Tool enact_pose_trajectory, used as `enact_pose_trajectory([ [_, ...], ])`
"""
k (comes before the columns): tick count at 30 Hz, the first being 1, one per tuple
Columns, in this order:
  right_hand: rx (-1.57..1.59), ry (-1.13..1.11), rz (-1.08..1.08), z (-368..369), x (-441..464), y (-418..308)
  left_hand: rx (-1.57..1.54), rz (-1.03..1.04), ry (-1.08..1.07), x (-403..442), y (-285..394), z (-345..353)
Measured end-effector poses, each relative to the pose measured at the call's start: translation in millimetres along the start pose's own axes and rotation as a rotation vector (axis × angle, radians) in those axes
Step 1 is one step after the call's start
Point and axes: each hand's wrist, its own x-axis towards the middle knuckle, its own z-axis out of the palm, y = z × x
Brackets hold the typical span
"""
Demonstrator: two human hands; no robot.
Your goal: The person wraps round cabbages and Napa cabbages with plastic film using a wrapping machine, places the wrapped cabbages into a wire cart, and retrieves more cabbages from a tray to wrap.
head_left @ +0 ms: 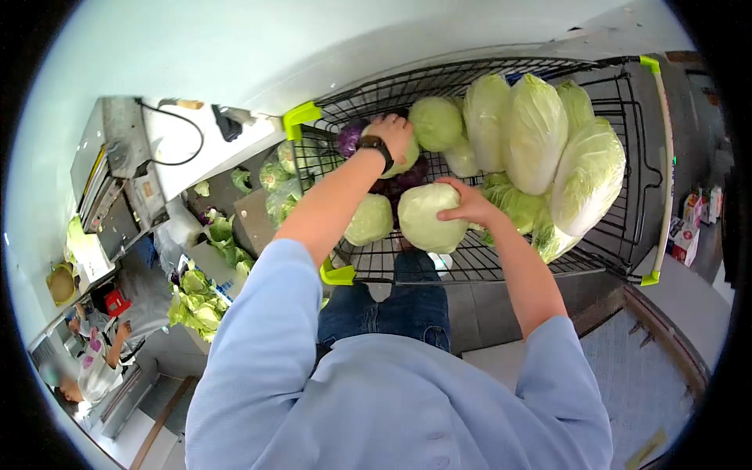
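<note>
Shopping cart [470, 280] of black wire, with lime-green corner pieces [301, 117], spans the upper part of the head view, just in front of the person. The left hand [389, 135], with a dark watch [376, 149] at its wrist, lies palm down over a pale cabbage [405, 160] toward the cart's left end. Its fingers curve over the top; whether they clamp the cabbage I cannot tell. The right hand [468, 205] clasps the right side of a second round cabbage [427, 219] near the cart's near rim, thumb and fingers set apart against its surface.

Between and behind the hands, inside the cart, are purple cabbages [352, 139]. Another round cabbage [368, 220] sits left of the one in the right hand, and a further round one [435, 124] is by the far side. Long napa cabbages [535, 133], some with a wrap-like shine, fill the cart's right part. Left of the cart are bagged vegetables [274, 176], loose green leaves [196, 305] and a white surface [184, 145]. Well apart, at lower left, is another person [98, 368].
</note>
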Motion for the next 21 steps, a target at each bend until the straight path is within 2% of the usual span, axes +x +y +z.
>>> enact_pose_trajectory([
  [2, -0.048, 0.002, 0.007, -1, 1, 3, 0.104, -0.088, -0.254, 35, 3, -3],
  [7, -0.013, -0.003, -0.012, -4, 5, 22, 0.071, -0.120, -0.336, 52, -4, 6],
  [10, 0.035, -0.023, -0.011, -6, 9, 31, 0.155, -0.137, -0.362, 49, -4, 4],
  [13, 0.062, -0.026, -0.022, -9, 12, 36, -0.069, -0.163, -0.300, 36, -42, 11],
  [14, 0.055, -0.028, -0.015, -11, 12, 35, -0.241, -0.163, -0.214, 31, -62, 24],
  [16, 0.041, -0.043, 0.003, -13, 13, 37, -0.417, -0.312, -0.217, 5, -83, 19],
  [17, 0.033, -0.053, 0.007, -15, 17, 39, -0.485, -0.372, -0.011, -8, -88, 33],
  [18, 0.023, -0.062, 0.009, -17, 19, 39, -0.545, -0.464, 0.018, -14, -92, 40],
  [20, 0.002, -0.068, 0.015, -16, 19, 42, -0.824, -0.687, 0.143, -10, -116, 90],
  [21, -0.011, -0.072, 0.016, -17, 21, 42, -0.935, -0.880, 0.183, -6, -124, 119],
])
